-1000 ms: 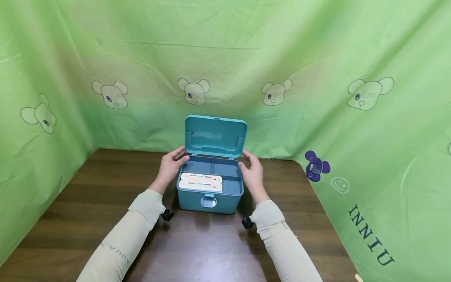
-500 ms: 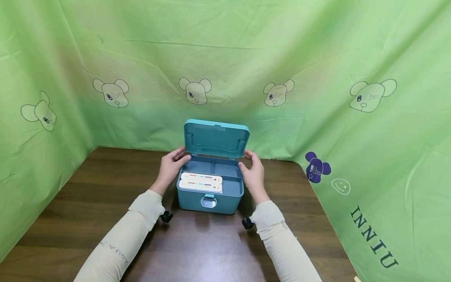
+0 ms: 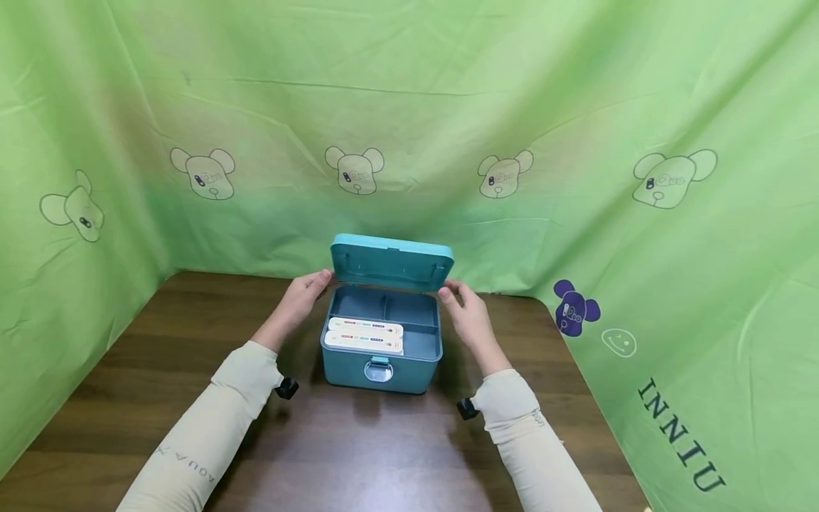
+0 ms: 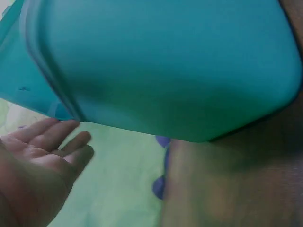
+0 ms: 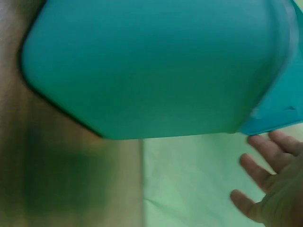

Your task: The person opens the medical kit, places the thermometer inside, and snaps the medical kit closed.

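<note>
A teal storage box point(image 3: 412, 377) stands in the middle of the table, its hinged lid point(image 3: 392, 264) raised and leaning forward over the back edge. Two long white cases point(image 3: 365, 343) with coloured print lie side by side in its divided top tray. My left hand point(image 3: 299, 297) is at the lid's left rear corner; in the left wrist view its extended fingers point(image 4: 57, 137) reach behind the lid hinge. At the right rear corner, my right hand point(image 3: 470, 316) has its fingertips point(image 5: 260, 142) against the lid's back edge, spread and fairly straight. A silver clasp point(image 3: 379, 370) is on the box front.
The brown wood-grain table point(image 3: 377, 455) extends around the box on all sides. A green curtain point(image 3: 409, 121) printed with bear heads hangs close behind the table and along both sides.
The lid has tipped forward from nearly upright and looks shorter. Both hands have shifted slightly outward from the box rim, following the lid's corners. The box and white cases stay in place.
</note>
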Tool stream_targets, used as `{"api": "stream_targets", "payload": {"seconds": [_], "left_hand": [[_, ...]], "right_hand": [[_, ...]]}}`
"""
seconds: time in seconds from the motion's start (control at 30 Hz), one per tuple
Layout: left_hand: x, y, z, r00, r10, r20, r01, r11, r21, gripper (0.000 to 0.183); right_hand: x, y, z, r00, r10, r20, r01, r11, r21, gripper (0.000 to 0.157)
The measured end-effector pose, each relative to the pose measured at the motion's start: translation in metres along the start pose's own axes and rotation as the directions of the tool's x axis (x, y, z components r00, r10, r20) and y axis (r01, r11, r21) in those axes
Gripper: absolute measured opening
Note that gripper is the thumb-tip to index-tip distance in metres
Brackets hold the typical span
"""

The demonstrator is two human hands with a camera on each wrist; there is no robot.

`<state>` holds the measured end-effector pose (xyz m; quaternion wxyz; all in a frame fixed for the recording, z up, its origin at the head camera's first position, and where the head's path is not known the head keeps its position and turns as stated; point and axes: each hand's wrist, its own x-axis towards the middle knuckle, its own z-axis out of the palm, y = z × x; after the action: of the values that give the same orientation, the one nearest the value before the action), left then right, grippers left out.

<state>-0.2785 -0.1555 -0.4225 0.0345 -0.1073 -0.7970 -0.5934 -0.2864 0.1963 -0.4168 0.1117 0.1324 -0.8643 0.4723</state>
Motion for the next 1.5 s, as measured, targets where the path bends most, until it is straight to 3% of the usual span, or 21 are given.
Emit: {"api": "stream_targets", "payload": {"seconds": [0.17,0.4,0.53,0.73,1.07,1.2,1.5], "left_hand": [[0.001,0.011,-0.005,0.999,-0.004,0.049,0.004,1.0,-0.019,0.07],[-0.002,0.021,-0.01,0.992,-0.053,0.115,0.049,0.998,0.042,0.077],[-0.001,0.027,-0.013,0.983,-0.097,0.154,0.089,0.995,0.055,0.083],[0.0,0.034,-0.017,0.967,-0.144,0.208,0.148,0.989,-0.003,0.089],[0.0,0.038,-0.026,0.949,-0.13,0.289,0.139,0.99,-0.011,0.087],[0.0,0.037,-0.03,0.949,-0.107,0.297,0.117,0.993,-0.017,0.078],[-0.007,0.046,-0.034,0.957,-0.117,0.266,0.115,0.993,0.022,0.066]], "right_hand": [[0.003,-0.015,-0.016,0.994,0.012,0.112,-0.012,1.0,-0.003,0.071],[0.007,-0.021,-0.027,0.963,0.044,0.265,-0.074,0.992,0.105,0.079],[0.007,-0.026,-0.031,0.947,0.076,0.312,-0.119,0.985,0.123,0.081],[0.007,-0.032,-0.037,0.926,0.108,0.361,-0.155,0.982,0.106,0.082],[0.011,-0.039,-0.044,0.892,0.15,0.427,-0.187,0.981,0.046,0.083],[0.011,-0.041,-0.047,0.893,0.16,0.42,-0.185,0.983,0.018,0.079],[0.01,-0.047,-0.052,0.926,0.156,0.344,-0.159,0.987,-0.022,0.064]]}}
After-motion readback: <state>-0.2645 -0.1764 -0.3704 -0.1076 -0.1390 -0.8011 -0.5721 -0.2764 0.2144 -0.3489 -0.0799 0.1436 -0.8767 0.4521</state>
